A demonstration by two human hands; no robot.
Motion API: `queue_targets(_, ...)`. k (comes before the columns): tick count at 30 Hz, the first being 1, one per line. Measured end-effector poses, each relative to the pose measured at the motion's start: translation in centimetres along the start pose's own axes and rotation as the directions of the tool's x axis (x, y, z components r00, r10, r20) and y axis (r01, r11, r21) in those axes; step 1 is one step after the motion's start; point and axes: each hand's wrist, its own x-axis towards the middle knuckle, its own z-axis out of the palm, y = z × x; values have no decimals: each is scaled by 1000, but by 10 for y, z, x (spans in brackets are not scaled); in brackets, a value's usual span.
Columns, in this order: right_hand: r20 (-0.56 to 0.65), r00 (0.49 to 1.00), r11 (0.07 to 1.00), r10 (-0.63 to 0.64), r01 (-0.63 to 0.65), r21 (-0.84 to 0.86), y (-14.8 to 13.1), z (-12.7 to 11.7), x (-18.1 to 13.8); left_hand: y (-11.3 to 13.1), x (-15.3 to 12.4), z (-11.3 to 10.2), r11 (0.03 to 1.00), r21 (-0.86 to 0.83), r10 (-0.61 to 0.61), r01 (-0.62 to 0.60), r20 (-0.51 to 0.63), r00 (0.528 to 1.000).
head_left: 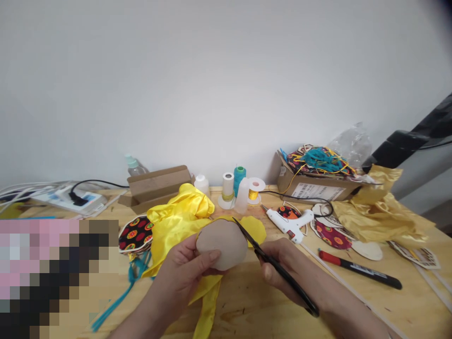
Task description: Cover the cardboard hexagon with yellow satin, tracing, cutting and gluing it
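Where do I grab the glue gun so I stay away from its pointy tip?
Grab the handle, the short part sticking toward you, and come from the near side. The glue gun seems to lie on its side, so your fingers can wrap there, away from the nozzle.

Here we go, our L hand [180,278] up centre, thumb [208,260] laid across the top, fingers curled under. Our R hand [286,268] just to the right, closed in a firm grip, knuckles up. L forearm [141,322] comes in from bottom left, R forearm [353,322] from bottom right, both bare, hands close together mid-frame w/ wrists angled inward.
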Motion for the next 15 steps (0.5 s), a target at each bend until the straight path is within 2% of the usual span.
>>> queue_targets(6, -12, 1000, 1000, 1, -1, -16, 5, 0, 0, 3, -1, 0, 1000, 28, -7, 7, 1, 1000)
queue_targets(15, 28, 999, 999, 44, -44, -4, -7, -7, 3, 9, -3, 6, 1000, 7, 5, -5, -27, 1000)
